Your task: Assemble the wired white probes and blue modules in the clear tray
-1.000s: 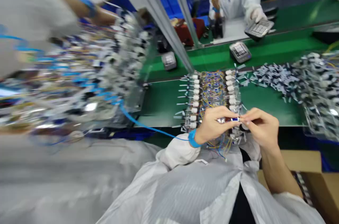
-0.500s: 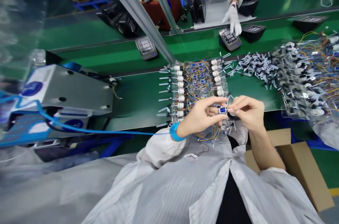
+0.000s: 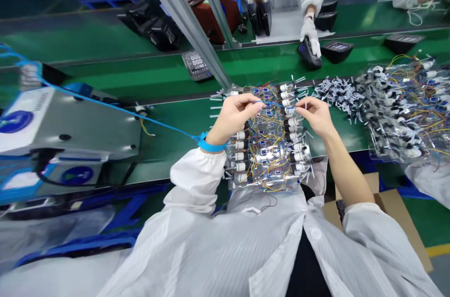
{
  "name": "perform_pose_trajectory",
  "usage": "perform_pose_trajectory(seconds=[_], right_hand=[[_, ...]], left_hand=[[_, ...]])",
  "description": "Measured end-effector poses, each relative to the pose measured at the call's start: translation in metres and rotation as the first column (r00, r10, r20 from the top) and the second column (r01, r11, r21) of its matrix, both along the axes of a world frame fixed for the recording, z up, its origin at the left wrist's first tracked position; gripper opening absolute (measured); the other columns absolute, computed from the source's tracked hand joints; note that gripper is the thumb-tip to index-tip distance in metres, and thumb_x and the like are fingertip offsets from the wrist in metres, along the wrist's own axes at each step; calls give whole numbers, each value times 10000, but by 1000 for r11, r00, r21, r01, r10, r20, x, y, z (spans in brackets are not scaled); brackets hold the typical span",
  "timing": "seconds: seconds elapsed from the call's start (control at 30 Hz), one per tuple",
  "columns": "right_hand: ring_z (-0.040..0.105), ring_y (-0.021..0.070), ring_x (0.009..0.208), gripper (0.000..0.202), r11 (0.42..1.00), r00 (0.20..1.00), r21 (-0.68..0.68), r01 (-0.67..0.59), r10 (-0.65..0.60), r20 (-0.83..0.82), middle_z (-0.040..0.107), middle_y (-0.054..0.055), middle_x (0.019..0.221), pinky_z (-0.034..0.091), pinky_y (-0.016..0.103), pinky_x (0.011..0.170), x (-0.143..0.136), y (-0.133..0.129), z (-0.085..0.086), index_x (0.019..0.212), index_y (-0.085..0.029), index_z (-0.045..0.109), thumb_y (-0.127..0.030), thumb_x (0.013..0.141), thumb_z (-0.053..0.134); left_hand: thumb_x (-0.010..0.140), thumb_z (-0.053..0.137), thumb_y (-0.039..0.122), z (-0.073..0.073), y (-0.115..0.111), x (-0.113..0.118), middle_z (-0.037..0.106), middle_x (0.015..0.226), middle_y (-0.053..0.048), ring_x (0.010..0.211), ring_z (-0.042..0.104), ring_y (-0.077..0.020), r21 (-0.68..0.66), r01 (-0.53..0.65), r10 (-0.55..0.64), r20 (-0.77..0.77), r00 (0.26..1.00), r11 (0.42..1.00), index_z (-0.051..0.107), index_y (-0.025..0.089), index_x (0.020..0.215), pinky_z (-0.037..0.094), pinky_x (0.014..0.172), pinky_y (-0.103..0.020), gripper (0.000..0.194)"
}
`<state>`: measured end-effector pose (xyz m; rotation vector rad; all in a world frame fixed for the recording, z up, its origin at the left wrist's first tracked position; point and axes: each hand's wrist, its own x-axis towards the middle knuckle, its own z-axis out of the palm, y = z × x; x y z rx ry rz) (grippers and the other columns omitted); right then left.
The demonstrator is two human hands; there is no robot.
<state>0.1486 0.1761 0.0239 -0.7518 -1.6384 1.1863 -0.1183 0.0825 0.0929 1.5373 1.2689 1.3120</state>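
A clear tray (image 3: 269, 182) in front of me holds rows of white cylindrical parts, small blue boards and tangled yellow, red and blue wires. Over its upper left part is my left hand (image 3: 235, 116), wearing a blue wrist strap (image 3: 212, 143); thumb and index finger are pinched on something too small to make out. My right hand (image 3: 315, 116) is at the tray's right side, finger and thumb closed at the end of one white part (image 3: 290, 110), near its pale strip.
Grey machine boxes (image 3: 91, 123) stand at left, a blue cord crossing them. Pale strips (image 3: 339, 95) and more wired parts (image 3: 404, 105) lie at right. Beyond a metal post (image 3: 186, 20), a co-worker's gloved hand (image 3: 310, 37) touches a dark display device (image 3: 309, 55).
Both hands have moved up and apart, from the tray's near right end to its far part. The small blue-screened piece is no longer visible between them. The co-worker's device has been tilted.
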Motion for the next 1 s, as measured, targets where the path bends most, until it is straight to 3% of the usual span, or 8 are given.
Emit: perform_pose_trajectory(seconds=[0.17,0.27,0.33,0.47,0.67,0.83,0.93,1.0], right_hand=[[660,195,810,149,1000,998,-7,-3,3,67,762,26,875,536,375,806,-7,30,-38,876,-223,781,-357,837,833],[657,206,829,162,998,989,26,54,-57,137,762,32,890,526,381,806,4,35,-49,887,-225,778,-382,858,810],[656,212,860,172,997,977,73,26,-41,209,763,39,936,521,384,814,12,35,-51,927,-230,786,-392,872,809],[662,222,891,214,978,908,119,-171,110,404,766,49,1019,523,393,839,18,30,-48,1054,-238,787,-357,878,817],[634,248,998,71,940,874,305,-151,-17,486,747,66,1009,501,413,945,7,31,-47,998,-232,723,-212,954,671],[617,273,1065,86,929,835,330,-167,-45,548,742,88,1062,502,446,1001,4,32,-45,1047,-232,723,-224,974,679],[645,290,1104,169,917,764,239,-320,100,637,769,86,1110,505,497,1059,9,25,-30,1082,-244,773,-310,927,795],[663,303,1198,311,891,738,169,-421,228,635,783,73,1200,492,530,1131,16,18,-17,1137,-272,799,-403,866,876]], left_hand=[[945,751,473,-30,18,-12,652,694,-10,620,528,-124,-44,12,-21,-196,980,999,805,173,949,407,592,-271,304],[971,712,426,-48,18,-16,692,809,-31,694,560,-138,-48,80,-90,-295,951,996,810,181,1018,429,653,-287,269],[985,691,397,-55,18,-19,669,809,-27,713,558,-143,-26,89,-93,-335,938,996,811,185,1035,432,682,-297,249],[990,680,370,-57,20,-24,621,761,-13,731,555,-160,31,22,-10,-350,937,999,804,184,1015,429,714,-310,225],[985,666,338,-54,22,-24,626,795,-11,772,564,-168,96,-29,61,-346,936,995,801,189,1032,442,752,-311,207],[1005,641,346,-55,14,-25,677,861,-28,804,611,-170,101,-3,41,-380,924,995,797,182,1066,487,797,-321,235],[1022,625,362,-56,5,-27,759,930,-54,854,674,-179,9,166,-144,-458,877,986,803,185,1042,521,842,-332,252],[1038,604,356,-56,-5,-28,808,1012,-65,918,723,-187,-107,356,-357,-520,776,928,810,199,1064,548,896,-343,260]])
